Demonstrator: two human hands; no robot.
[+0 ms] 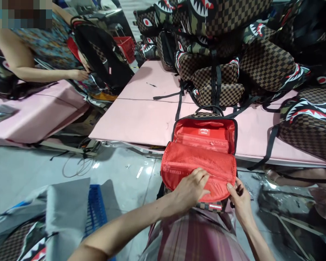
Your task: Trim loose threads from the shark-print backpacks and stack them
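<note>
Right grip [239,199] pinching red flap edge [232,179] of unzipped backpack [201,156], dark tool [239,190] also held; left grip [194,183] loose, lying on lining [176,175]; backpack below-right of frame centre, long axis up-down, handle [209,106] pointing up-frame, overhanging pink worktop [141,119]

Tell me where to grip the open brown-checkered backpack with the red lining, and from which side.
Probably best by the thin, arched black carry handle, from above: its loop arches up at the backpack's far end, leaving a gap to reach through.
</note>
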